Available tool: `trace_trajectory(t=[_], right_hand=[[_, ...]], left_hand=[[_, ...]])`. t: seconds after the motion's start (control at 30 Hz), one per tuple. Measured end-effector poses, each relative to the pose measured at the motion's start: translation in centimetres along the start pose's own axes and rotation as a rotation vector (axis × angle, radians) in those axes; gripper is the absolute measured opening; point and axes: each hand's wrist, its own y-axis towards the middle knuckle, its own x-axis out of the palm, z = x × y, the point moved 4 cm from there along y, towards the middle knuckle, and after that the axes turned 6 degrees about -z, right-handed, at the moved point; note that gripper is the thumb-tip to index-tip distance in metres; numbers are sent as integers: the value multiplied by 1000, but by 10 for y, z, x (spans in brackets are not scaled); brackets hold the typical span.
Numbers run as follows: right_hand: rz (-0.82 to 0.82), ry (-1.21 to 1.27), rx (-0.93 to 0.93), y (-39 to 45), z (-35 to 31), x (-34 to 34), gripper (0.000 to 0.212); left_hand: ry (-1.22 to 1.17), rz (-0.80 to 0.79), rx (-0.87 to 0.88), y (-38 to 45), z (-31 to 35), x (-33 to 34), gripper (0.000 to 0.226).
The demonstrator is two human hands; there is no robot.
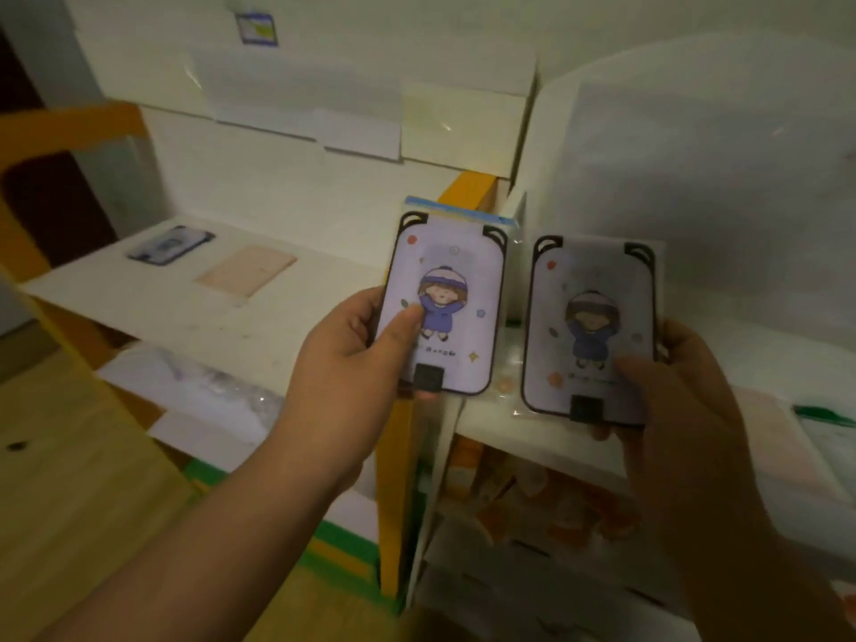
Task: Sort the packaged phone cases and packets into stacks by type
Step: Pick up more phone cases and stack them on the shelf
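Observation:
Two packaged phone cases with the same cartoon child in a blue coat are held up side by side. My left hand (366, 349) grips the left case (451, 298), thumb across its front. My right hand (671, 391) grips the right case (590, 326) from its lower right corner; this one sits in a clear bag. On the white shelf at the left lie a dark-edged packaged phone case (170, 245) and a pale pink packet (245, 269), apart from each other.
A white shelf (139, 298) with yellow frame posts (398, 479) runs from left to centre. A second white shelf (509, 424) is on the right, with orange-patterned packets (532, 498) below it. Clear plastic bags (208, 377) lie on a lower left shelf. Wooden floor at lower left.

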Motion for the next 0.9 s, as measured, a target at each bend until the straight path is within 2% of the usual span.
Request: trace_trajectory(t=[0.27, 0.43, 0.7, 0.9], right_hand=[[-186, 186, 32, -27, 17, 148, 26], [-238, 142, 91, -36, 41, 224, 31], [-259, 54, 175, -21, 68, 297, 28], [-255, 128, 208, 14, 97, 335, 25]], left_hand=[[-17, 172, -28, -30, -1, -145, 15], [0, 234, -94, -44, -7, -218, 14], [63, 349, -137, -40, -18, -294, 14], [70, 413, -136, -11, -30, -331, 17]])
